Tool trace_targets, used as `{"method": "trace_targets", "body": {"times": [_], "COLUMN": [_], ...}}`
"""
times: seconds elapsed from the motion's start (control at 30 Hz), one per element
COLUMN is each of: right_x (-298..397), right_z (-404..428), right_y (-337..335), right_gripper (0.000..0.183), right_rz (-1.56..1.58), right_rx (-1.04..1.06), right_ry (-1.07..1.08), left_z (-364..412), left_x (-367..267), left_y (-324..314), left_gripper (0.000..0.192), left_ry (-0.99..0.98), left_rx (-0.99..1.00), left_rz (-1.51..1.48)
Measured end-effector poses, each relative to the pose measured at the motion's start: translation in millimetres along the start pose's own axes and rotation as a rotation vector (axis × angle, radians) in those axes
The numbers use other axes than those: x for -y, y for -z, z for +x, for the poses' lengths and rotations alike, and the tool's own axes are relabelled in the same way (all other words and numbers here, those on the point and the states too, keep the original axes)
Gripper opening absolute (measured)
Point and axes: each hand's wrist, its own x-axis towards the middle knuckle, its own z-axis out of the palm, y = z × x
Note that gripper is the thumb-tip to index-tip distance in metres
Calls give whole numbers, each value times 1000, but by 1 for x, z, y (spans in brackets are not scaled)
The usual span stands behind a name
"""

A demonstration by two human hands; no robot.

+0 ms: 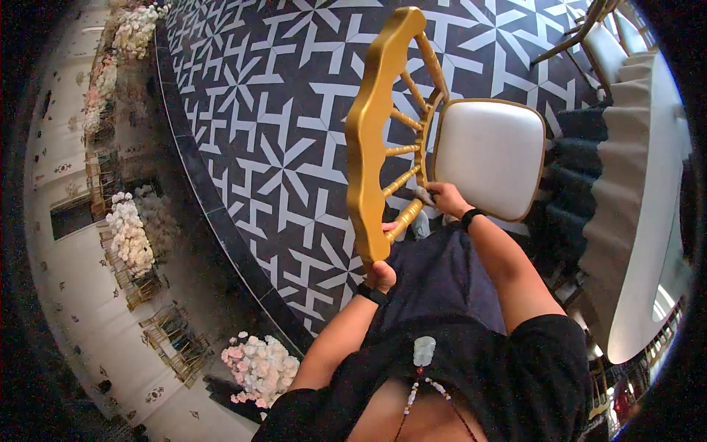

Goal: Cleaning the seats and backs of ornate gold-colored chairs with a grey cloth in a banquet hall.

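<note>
A gold chair point(364, 132) with turned spindles in its backrest and a white padded seat point(489, 159) stands before me on the patterned floor. At the near end of its top rail, my left hand point(382, 275) grips the gold wood, with the thumb on the near side and a fingertip showing past the rail. My right hand point(446, 199) holds a bunched grey cloth point(424, 195) against the lower near corner of the backrest, beside the seat. The chair's legs are hidden from view.
At the right is a table with a pale draped cloth point(618, 166); another chair point(605, 47) stands at the upper right. A dark raised edge point(221, 221) borders the floor at the left. Past it are white and pink flower arrangements point(259, 367) and several gold chairs point(174, 342).
</note>
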Motion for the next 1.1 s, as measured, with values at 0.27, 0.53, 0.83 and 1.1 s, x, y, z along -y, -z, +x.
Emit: {"method": "trace_targets", "body": {"times": [0.27, 0.53, 0.83, 1.1], "right_x": [-16, 98, 184, 167], "right_z": [50, -11, -113, -161], "right_y": [-3, -55, -46, -95], "right_gripper": [43, 38, 42, 50], "right_rz": [163, 130, 511, 152], "right_rx": [-526, -580, -431, -481], "right_ry": [315, 367, 441, 593], "left_z": [7, -11, -20, -14], "left_x": [-20, 14, 25, 0], "left_y": [-8, 21, 31, 39], "left_gripper": [83, 82, 87, 82], "left_ry": [-92, -59, 32, 459], "left_rx": [61, 113, 198, 110], "left_rz": [-44, 149, 181, -583]}}
